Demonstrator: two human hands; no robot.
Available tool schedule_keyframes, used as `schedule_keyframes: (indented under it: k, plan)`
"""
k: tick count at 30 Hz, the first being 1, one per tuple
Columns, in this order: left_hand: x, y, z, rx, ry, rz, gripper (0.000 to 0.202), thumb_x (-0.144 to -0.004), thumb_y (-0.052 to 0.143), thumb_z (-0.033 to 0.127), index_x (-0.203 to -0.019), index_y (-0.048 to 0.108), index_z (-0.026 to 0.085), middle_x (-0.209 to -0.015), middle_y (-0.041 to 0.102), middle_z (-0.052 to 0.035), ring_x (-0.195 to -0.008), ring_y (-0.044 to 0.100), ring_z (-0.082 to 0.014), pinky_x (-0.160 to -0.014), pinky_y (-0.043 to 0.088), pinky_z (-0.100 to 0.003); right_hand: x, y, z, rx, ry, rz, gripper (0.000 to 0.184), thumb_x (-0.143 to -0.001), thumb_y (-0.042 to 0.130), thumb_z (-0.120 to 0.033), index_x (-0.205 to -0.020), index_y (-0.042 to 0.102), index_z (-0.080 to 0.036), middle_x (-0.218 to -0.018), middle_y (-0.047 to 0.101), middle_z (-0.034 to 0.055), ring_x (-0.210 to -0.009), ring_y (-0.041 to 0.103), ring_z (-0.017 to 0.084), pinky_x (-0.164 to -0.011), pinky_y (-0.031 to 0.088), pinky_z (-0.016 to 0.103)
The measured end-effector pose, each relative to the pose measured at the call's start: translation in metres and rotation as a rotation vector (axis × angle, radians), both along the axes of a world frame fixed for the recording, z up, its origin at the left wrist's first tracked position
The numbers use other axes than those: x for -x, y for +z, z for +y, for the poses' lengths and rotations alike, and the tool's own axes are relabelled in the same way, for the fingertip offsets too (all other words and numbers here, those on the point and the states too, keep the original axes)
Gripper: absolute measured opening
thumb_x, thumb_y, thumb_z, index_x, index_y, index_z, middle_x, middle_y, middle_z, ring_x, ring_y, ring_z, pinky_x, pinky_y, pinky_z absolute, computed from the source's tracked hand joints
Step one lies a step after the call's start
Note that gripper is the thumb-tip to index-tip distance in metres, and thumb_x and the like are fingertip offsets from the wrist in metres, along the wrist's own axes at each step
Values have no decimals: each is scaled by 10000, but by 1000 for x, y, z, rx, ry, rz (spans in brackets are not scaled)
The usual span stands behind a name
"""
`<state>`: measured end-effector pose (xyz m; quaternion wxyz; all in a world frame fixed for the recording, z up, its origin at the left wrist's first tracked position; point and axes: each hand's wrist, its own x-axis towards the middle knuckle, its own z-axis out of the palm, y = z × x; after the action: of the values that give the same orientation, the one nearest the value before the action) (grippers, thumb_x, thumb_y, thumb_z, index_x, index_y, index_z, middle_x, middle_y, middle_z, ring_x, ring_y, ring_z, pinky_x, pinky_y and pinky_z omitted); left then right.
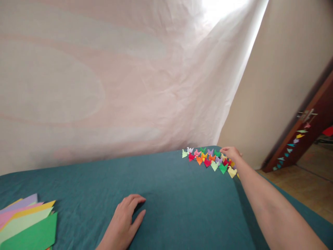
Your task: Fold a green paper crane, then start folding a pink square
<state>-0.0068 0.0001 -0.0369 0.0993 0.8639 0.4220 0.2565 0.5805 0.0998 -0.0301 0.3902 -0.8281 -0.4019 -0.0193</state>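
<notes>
My left hand [126, 219] rests on the teal cloth, empty, thumb and fingers apart. At the far right corner, my right hand [231, 152] reaches over a group of small folded paper birds [207, 162] in red, orange, green, yellow, purple, pink and white. Its fingers are drawn together at the group's back edge beside a green paper bird [216, 153]. Whatever may be between these fingertips is hidden. The right forearm covers the near right end of the group, where a pale yellow bird [232, 172] sits.
A fanned stack of coloured paper [31, 229] lies at the left on the cloth-covered table [166, 205]. Behind the table hangs a pale curtain [130, 76]. To the right, a string of paper birds [296, 141] hangs from the handle of a brown door [316, 114].
</notes>
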Motion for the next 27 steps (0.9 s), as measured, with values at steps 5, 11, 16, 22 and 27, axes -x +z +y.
schedule_keyframes:
  k: [5, 11, 16, 22, 27]
  plan:
    - [0, 2, 0, -8, -17, 7, 231, -855, 483, 338, -1063, 543, 256, -1089, 560, -52, -1012, 535, -217, -892, 440, -378, 2, 7, 0, 200, -69, -10, 154, -582, 693, -410, -639, 710, -268, -700, 664, 24, -837, 557, 283, -858, 263, 562]
    - [2, -4, 3, -13, -23, 1, 234, -858, 482, 352, -1064, 541, 260, -1094, 554, -54, -1019, 530, -222, -894, 436, -384, 16, 23, -8, 243, -77, -74, 164, -570, 709, -405, -654, 722, -264, -745, 672, 51, -889, 544, 303, -821, 313, 510]
    - [0, -1, 2, 1, -25, 5, 232, -858, 478, 341, -1065, 540, 256, -1095, 553, -58, -1022, 526, -226, -895, 429, -385, 46, 56, -11, 112, 19, -177, 316, -719, 576, -424, -891, 715, -198, -895, 672, 110, -929, 538, 270, -833, 314, 464]
    - [-2, 6, -4, 23, -30, -9, 209, -851, 480, 293, -1044, 545, 246, -1081, 554, -51, -1003, 525, -214, -885, 422, -374, 147, 85, -21, -55, 379, -337, 281, -807, 487, -376, -965, 678, -242, -1057, 629, 51, -1023, 508, 230, -911, 322, 410]
    - [-4, 10, -12, 34, -14, -47, 203, -837, 496, 252, -1029, 556, 226, -1071, 554, -57, -992, 517, -210, -877, 409, -368, 269, 62, -69, 18, 1019, -402, 226, -783, 568, -287, -982, 665, -238, -989, 643, 42, -965, 536, 196, -892, 370, 356]
